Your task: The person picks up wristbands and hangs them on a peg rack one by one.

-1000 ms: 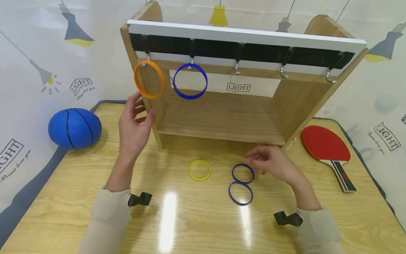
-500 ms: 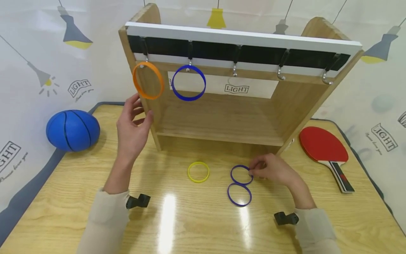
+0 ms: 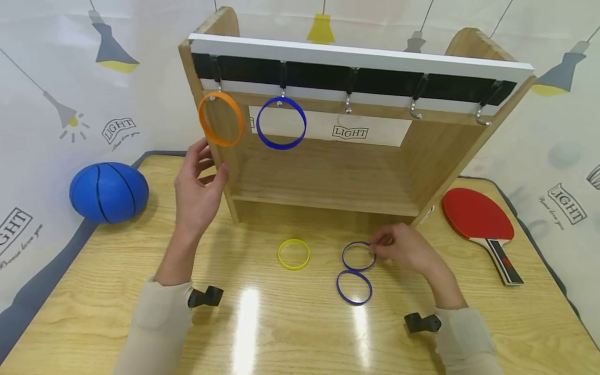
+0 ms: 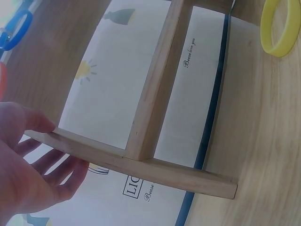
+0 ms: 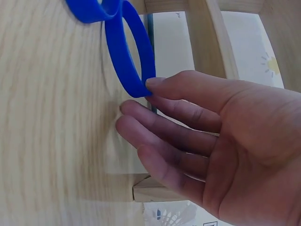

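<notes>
My left hand [image 3: 199,192] holds the left upright of the wooden rack [image 3: 328,177], its thumb at the front edge and fingers round the outer side, as the left wrist view shows. With thumb and fingertip my right hand [image 3: 410,250] pinches the right edge of a blue silicone wristband [image 5: 121,63] at the table. A second blue wristband [image 3: 338,287] touches it on the near side. To their left lies a yellow wristband [image 3: 279,255]. An orange wristband [image 3: 202,122] hangs on the rack's leftmost hook, and another blue wristband [image 3: 281,146] on the hook beside it.
Several metal hooks line the black-and-white strip [image 3: 319,74] across the rack's top; the three on the right hold nothing. A blue ball [image 3: 109,192] stands left of the rack. A red table tennis paddle [image 3: 478,213] lies to its right. Printed cloth surrounds the table.
My right hand has come down and taken the right edge of the farther blue wristband between thumb and finger. My left hand stays on the rack's upright.
</notes>
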{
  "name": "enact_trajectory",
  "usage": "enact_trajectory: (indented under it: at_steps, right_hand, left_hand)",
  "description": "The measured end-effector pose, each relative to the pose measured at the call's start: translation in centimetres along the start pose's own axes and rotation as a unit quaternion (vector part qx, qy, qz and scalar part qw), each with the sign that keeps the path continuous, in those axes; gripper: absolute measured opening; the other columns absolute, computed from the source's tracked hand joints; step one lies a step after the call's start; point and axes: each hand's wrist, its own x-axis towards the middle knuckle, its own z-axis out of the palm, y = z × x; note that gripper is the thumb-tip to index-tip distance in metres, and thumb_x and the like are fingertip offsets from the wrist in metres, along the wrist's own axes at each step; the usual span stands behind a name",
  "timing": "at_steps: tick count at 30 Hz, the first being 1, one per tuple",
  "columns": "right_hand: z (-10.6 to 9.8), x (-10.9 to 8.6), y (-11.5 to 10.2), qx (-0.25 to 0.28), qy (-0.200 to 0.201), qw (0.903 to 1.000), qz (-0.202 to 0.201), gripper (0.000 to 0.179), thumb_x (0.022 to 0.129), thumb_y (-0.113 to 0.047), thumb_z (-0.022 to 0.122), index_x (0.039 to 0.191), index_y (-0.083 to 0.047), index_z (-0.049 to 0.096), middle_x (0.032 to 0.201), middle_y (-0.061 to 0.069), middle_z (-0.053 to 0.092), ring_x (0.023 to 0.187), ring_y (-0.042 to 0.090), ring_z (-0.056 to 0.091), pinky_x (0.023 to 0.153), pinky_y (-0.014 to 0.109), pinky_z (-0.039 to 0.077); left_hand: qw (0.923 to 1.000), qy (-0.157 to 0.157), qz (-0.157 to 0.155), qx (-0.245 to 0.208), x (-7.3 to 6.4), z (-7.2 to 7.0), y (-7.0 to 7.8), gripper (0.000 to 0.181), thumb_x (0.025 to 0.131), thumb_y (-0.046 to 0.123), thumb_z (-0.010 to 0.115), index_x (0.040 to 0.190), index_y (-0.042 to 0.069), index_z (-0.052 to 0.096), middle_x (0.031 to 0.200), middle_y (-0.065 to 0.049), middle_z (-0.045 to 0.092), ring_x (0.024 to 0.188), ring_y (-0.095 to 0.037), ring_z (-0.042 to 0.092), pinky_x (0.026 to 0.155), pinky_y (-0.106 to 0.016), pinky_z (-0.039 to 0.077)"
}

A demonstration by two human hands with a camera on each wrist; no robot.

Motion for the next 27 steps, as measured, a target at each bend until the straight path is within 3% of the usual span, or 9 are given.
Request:
enact_trajectory:
  at_steps: [9,21,27]
  right_hand:
    - [-0.4,-0.3,-0.5,0.056,-0.03,0.9978,-0.015,0.015,0.09,-0.011,0.071,0.1,0.0,0.068,0.078,0.004,0.07,0.066,0.022,0.066,0.059,0.034,0.053]
    - [-1.3,-0.8,-0.8,0.128,-0.062,0.9896,-0.02,0.028,0.088,-0.019,0.075,0.108,0.0,0.071,0.093,0.011,0.072,0.082,0.03,0.069,0.068,0.042,0.056]
    - [-1.3,-0.9,-1.1,0.136,-0.059,0.9885,-0.029,0.024,0.088,-0.016,0.075,0.107,-0.001,0.071,0.092,0.009,0.072,0.084,0.032,0.068,0.07,0.041,0.057]
  left_hand:
    - [1.0,0.004,0.003,0.0,0.0,0.0,0.0,0.046,0.094,0.014,0.064,0.138,0.02,0.053,0.127,-0.002,0.06,0.108,-0.019,0.06,0.082,-0.038,0.053]
    - [1.0,0.004,-0.001,0.001,0.0,0.0,0.0,0.048,0.094,0.013,0.065,0.14,0.019,0.051,0.128,-0.002,0.059,0.109,-0.02,0.059,0.082,-0.036,0.052]
    - [1.0,0.001,-0.008,0.006,-0.3,0.0,1.7,0.047,0.094,0.007,0.062,0.14,0.01,0.05,0.128,-0.01,0.059,0.11,-0.024,0.059,0.083,-0.036,0.051]
